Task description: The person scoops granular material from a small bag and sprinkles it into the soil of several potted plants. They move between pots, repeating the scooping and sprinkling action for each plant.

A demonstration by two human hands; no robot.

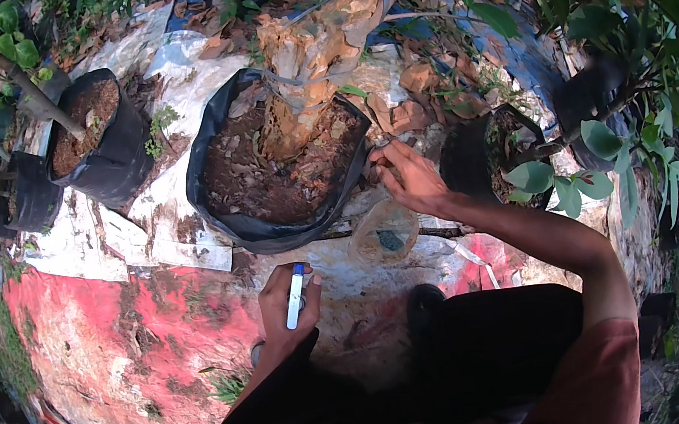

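Observation:
My left hand (287,301) holds a white marker pen with a blue end (295,296), a little below a large black plastic grow bag (265,238). A thick tree trunk with flaking bark (311,53) stands in the soil of this bag. At the bag's right side is my right hand (405,177), its fingers bent close to the rim; whether they touch or pinch anything is unclear. Below that hand a round, shallow, translucent dish (384,232) lies on the ground sheet, with something dark green at its middle.
Black grow bags with plants stand at the left (120,158) and right (468,155). Leafy branches (603,139) reach in from the right. Worn red and white sheets (88,319) cover the ground; dry leaves (421,77) lie behind the large bag.

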